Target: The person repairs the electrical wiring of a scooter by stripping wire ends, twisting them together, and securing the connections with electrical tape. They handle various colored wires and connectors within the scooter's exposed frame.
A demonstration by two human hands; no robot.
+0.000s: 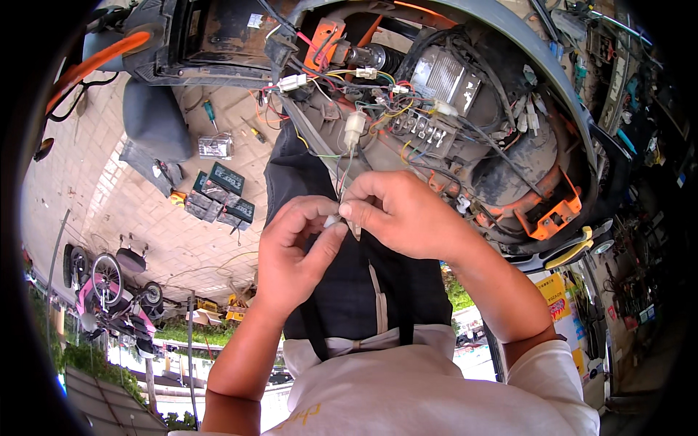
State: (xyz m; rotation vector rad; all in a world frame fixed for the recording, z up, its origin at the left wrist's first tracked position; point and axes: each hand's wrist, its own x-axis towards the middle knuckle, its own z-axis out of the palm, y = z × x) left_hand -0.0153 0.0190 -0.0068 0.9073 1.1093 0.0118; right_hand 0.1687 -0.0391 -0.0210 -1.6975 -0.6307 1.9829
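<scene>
Over my lap, both hands meet at the end of a few thin wires (340, 182). My left hand (294, 243) is closed, with a small white plastic connector (331, 220) between thumb and fingers. My right hand (392, 214) pinches the wires beside it, thumb against forefinger. A pale translucent piece (355, 229) sticks out below the right fingertips; its kind I cannot make out. Just above hangs a larger white connector (355, 125) with wires leaving its lower end. Further up, a wiring harness with white plugs (293, 82) spreads across the opened scooter body.
A finned metal controller box (443, 78), a terminal block (422, 131) and an orange bracket (554, 211) sit in the scooter. On the paving at left lie a dark seat (155, 120), a screwdriver (210, 114) and several batteries (227, 180). A pink bicycle (120, 301) stands beyond.
</scene>
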